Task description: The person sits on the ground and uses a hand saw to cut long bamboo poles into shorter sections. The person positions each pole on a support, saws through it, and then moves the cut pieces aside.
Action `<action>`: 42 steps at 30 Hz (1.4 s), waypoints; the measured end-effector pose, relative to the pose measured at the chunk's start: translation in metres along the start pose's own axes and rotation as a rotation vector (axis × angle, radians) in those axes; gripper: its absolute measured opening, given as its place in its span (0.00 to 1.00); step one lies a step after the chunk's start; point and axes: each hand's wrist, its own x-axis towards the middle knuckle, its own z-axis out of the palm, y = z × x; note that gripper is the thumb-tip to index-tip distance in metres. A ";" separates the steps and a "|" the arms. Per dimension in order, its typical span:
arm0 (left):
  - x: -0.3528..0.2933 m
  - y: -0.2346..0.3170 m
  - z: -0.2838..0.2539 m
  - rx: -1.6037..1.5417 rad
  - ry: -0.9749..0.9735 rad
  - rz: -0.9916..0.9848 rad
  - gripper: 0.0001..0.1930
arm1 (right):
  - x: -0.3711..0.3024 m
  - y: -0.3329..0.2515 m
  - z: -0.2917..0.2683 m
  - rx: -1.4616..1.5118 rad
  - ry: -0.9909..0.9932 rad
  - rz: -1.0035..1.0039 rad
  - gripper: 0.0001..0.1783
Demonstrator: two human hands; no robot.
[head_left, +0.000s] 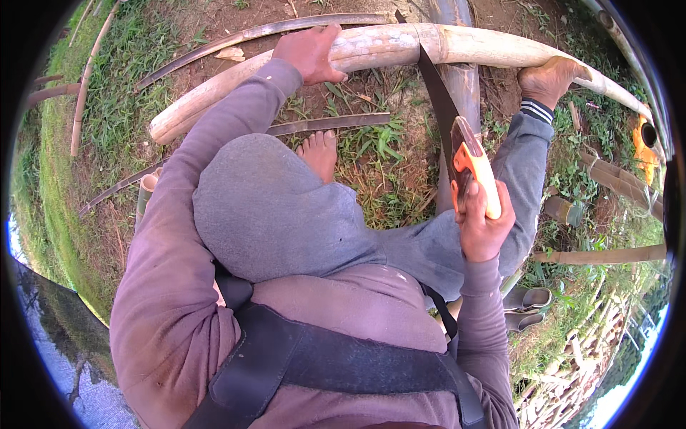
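A long, pale bamboo pole (371,48) lies crosswise in front of me, bowed by the lens. My left hand (309,53) grips it left of the middle, fingers over the far side. In my right hand (487,220) is the orange-and-white handle of a handsaw (437,93). Its dark blade runs up to the pole and meets it close to a node ring, the tip showing beyond. How deep the blade sits in the bamboo I cannot tell. My bare right foot (547,80) presses on the pole farther right.
Under the pole runs a thicker grey bamboo trunk (461,93). Split bamboo strips (329,124) lie on grass and dirt around my bare left foot (319,154). At right are cut bamboo lengths (622,182), an orange object (645,150) and dark boots (527,300).
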 end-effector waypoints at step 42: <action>0.013 0.004 -0.009 -0.022 0.022 0.033 0.55 | 0.093 0.020 0.065 -0.008 0.073 -0.175 0.13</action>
